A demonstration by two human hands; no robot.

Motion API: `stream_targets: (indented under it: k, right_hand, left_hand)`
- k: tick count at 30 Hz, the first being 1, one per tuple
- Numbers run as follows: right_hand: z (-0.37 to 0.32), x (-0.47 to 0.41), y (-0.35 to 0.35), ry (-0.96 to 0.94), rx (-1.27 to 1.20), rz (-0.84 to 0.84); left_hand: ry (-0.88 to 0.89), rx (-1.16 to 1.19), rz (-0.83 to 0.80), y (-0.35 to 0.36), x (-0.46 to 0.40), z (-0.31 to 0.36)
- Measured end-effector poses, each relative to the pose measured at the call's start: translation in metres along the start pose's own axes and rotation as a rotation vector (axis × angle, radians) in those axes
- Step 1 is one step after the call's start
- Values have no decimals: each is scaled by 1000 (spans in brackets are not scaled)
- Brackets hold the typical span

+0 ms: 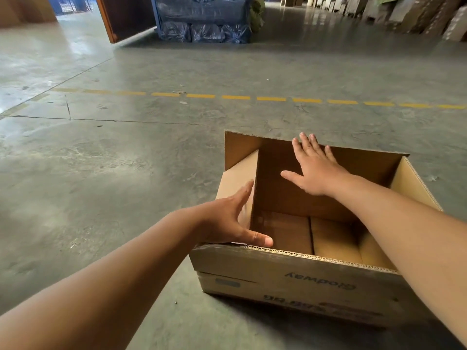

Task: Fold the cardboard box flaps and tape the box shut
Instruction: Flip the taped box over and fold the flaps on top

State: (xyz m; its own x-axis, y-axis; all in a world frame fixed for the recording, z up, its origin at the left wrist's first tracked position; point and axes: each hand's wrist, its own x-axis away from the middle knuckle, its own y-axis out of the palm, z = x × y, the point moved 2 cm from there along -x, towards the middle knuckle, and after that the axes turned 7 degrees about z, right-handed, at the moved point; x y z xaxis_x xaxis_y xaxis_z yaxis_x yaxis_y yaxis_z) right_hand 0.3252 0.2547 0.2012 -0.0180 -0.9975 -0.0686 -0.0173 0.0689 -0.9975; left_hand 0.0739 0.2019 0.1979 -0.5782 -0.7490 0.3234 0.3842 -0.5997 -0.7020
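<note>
An open brown cardboard box stands on the concrete floor at the lower right, empty inside, with print upside down on its near wall. Its far flap stands upright. My right hand lies flat with straight fingers against the inner face of that far flap, fingertips at its top edge. The left side flap leans outward. My left hand is spread at that flap, fingers on its outer face and thumb over the box's near left corner. The right side flap tilts outward. No tape is in view.
Grey concrete floor spreads around the box, crossed by a dashed yellow line. Blue plastic-wrapped bundles are stacked at the back centre beside a dark door panel. Cardboard sheets lean at the back right.
</note>
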Motion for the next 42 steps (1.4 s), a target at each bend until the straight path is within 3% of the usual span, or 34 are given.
stream_targets:
  k: [10,16,20,23,25,32,37,42]
  right_hand:
    - [54,94,-30,19,-64,-3]
    - [107,169,-42,307,-172,50]
    - [130,206,-32,553,-470,53]
    - [134,227,-19,653,-988,48]
    - [131,236,-15,635,-1202,-17]
    - [115,237,-2,528,-865,-279]
    - [93,230,5,266,-522,-444]
    - [81,229,20,165,-318,-568]
  left_hand:
    - [-159,-137,-162,34,-10,23]
    - [-235,-218,-223,52,10,24]
    - [-296,-286,-248,63,11,29]
    - [-289,-353,-245,78,10,40]
    - [-279,-393,-252,91,10,47]
    - [-205,-362,-170,103,11,46]
    - [-159,-358,-157,105,21,46]
    - [-156,-344,-121,109,20,40]
